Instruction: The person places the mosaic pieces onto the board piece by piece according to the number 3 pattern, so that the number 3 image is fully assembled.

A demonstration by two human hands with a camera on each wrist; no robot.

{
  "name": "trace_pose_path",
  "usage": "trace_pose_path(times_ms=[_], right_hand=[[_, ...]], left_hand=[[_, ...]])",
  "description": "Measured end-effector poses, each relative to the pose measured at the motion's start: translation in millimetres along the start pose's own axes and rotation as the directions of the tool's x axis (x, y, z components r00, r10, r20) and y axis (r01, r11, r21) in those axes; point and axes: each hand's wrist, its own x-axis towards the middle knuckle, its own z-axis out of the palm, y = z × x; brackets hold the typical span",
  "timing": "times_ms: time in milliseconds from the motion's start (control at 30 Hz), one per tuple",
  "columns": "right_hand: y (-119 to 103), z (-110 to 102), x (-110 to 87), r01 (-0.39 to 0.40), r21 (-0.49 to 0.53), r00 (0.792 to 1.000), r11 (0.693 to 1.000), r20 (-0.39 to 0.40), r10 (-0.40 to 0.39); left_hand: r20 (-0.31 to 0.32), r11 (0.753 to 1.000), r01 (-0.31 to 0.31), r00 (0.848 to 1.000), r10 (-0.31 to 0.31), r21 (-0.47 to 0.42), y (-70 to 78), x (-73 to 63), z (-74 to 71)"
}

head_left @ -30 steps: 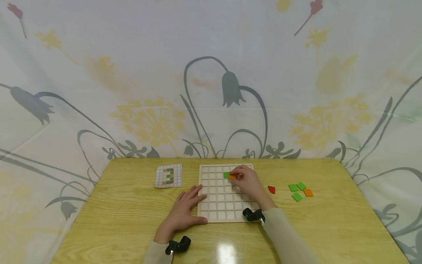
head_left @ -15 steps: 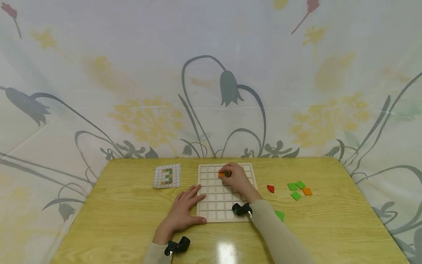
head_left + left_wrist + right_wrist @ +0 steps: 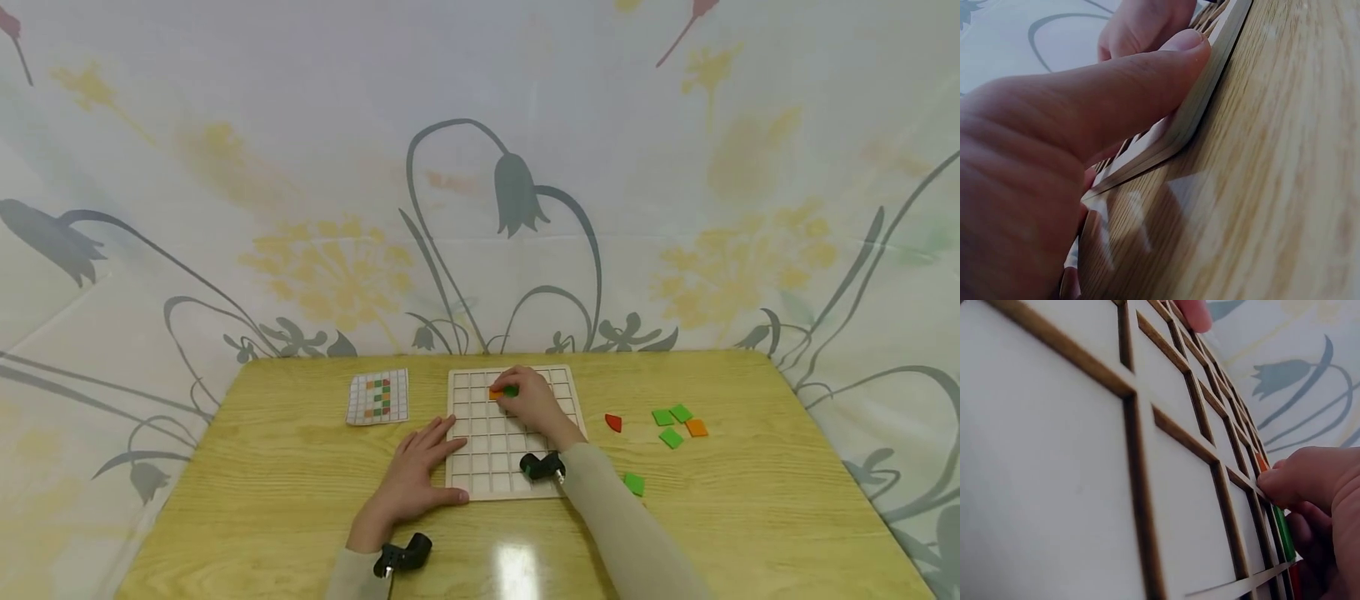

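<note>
A pale wooden grid board lies on the table. My right hand is over its upper part, thumb and fingertips pinching a square orange tile at a cell. Right of that tile, a green tile shows partly under the fingers. In the right wrist view, the orange tile, the green tile and a red piece line up along the grid beside the fingers. My left hand rests with spread fingers on the board's left edge; its thumb lies on the near corner.
A printed pattern card with coloured squares lies left of the board. To the right are a red quarter-circle piece, several green tiles and an orange tile. Another green tile lies beside the right sleeve. A patterned cloth hangs behind the table.
My right hand has carried the orange tile leftward past the green tile to the cell beside it. A green tile by the right sleeve has come into sight. The left hand stays put.
</note>
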Motion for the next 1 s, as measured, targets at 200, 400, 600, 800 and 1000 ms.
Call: trace_pose_path(times_ms=[200,400,600,800,1000], right_hand=[[-4.7,-1.4,-1.1,-0.028,0.01,0.999,1.0,0.028,0.028],[-10.0,-3.5,-0.5,-0.048,0.017,0.998,0.999,0.042,0.047],[-10.7,-3.7,-1.6,-0.068,0.035,0.996,0.997,0.057,0.066],[-7.1,-2.6,-0.9,-0.066,0.052,0.996,0.996,0.06,0.062],[-4.2,-3.4,0.5,-0.053,0.058,0.997,0.997,0.064,0.049]], left_hand=[[0.004,1.0,-0.003,1.0,0.003,-0.013,0.3,-1.3,-1.4],[0.002,1.0,0.002,1.0,-0.002,-0.021,1.9,-1.5,-2.3],[0.013,1.0,0.01,1.0,-0.01,-0.024,2.1,-1.2,-1.7],[0.014,1.0,0.011,1.0,-0.011,-0.021,1.4,-0.4,-1.2],[0.009,1.0,0.008,1.0,-0.008,-0.016,1.1,0.4,-0.9]])
